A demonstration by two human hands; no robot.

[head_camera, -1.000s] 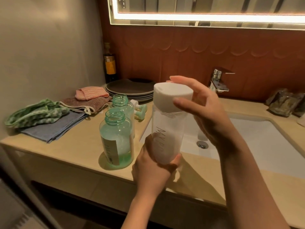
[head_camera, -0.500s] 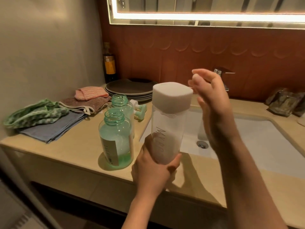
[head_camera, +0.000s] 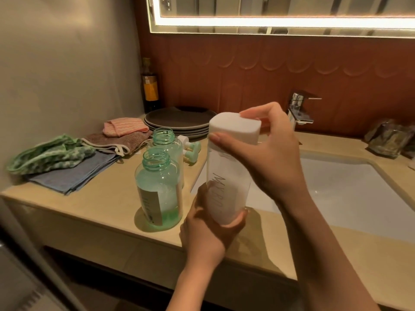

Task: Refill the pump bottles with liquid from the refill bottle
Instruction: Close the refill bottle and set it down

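Note:
A tall frosted white refill bottle (head_camera: 224,189) with dark lettering is held upright above the counter's front edge. My left hand (head_camera: 208,230) grips its base from below. My right hand (head_camera: 267,153) grips its white cap (head_camera: 233,127), thumb on the near side and fingers over the far side. Left of it, two open green-tinted pump bottles stand without pumps: the near one (head_camera: 159,189) holds a little green liquid, the far one (head_camera: 167,144) is behind it. Their pump heads (head_camera: 190,149) lie on the counter behind them.
Folded cloths (head_camera: 74,162) lie at the left of the beige counter (head_camera: 101,205). Stacked dark plates (head_camera: 177,121) and a dark bottle (head_camera: 150,90) stand at the back. A white sink (head_camera: 350,194) with a chrome tap (head_camera: 299,108) is at the right, a glass dish (head_camera: 390,138) beyond.
My right hand left the cap half a second ago and has come back, now gripping the cap again. My left hand and the refill bottle have stayed in place.

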